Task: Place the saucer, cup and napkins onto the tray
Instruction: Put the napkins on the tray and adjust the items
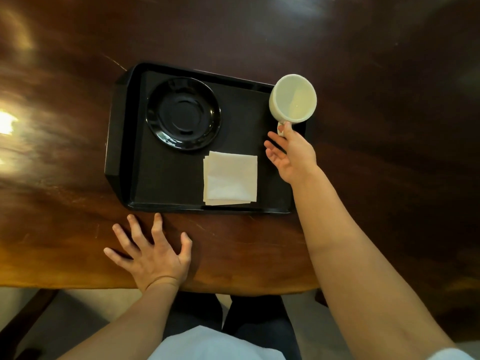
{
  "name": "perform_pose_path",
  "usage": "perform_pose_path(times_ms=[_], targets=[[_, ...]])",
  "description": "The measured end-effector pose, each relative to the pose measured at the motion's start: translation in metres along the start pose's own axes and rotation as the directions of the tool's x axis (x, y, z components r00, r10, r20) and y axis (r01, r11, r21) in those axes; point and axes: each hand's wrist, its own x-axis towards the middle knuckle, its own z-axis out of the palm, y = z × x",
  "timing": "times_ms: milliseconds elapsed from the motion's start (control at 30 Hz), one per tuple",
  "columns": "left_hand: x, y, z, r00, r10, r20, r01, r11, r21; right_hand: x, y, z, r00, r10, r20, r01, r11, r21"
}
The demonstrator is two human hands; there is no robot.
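The black tray at frame centre holds the black saucer in its upper left and stacked white napkins lower right. The right hand pinches the handle (mostly hidden) of the empty cream cup over the tray's upper-right corner. The left hand lies splayed on the wooden table.

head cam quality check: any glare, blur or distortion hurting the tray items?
Head view: strong glare patches on the table at left, wide-angle bending at the edges; the saucer is black on the black tray, low contrast apart from rim highlights; napkins and cup, pinched by the right hand, read clearly; left hand is sharp.
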Motion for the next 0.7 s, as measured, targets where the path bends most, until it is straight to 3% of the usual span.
perform_pose_path(times_ms=[233,367,500,700], targets=[[-0.001,-0.001,0.003,1.0,0.0,-0.029,0.0,1.0,-0.015,-0.026,0.01,-0.009,0.974,-0.146,-0.172,0.122,0.982,-0.145],[0.0,-0.002,0.005,0.999,0.006,-0.039,-0.006,1.0,-0.009,-0.043,0.027,0.007,0.988,-0.155,0.011,0.152,0.954,-0.26],[0.0,-0.001,0.004,0.999,0.006,-0.043,-0.006,1.0,0.008,-0.053,0.051,0.039,0.98,-0.025,0.197,0.105,0.908,-0.406],[0.001,0.0,0.003,1.0,-0.005,-0.022,0.005,1.0,0.021,-0.058,0.067,0.073,0.951,0.018,0.31,0.114,0.909,-0.401]])
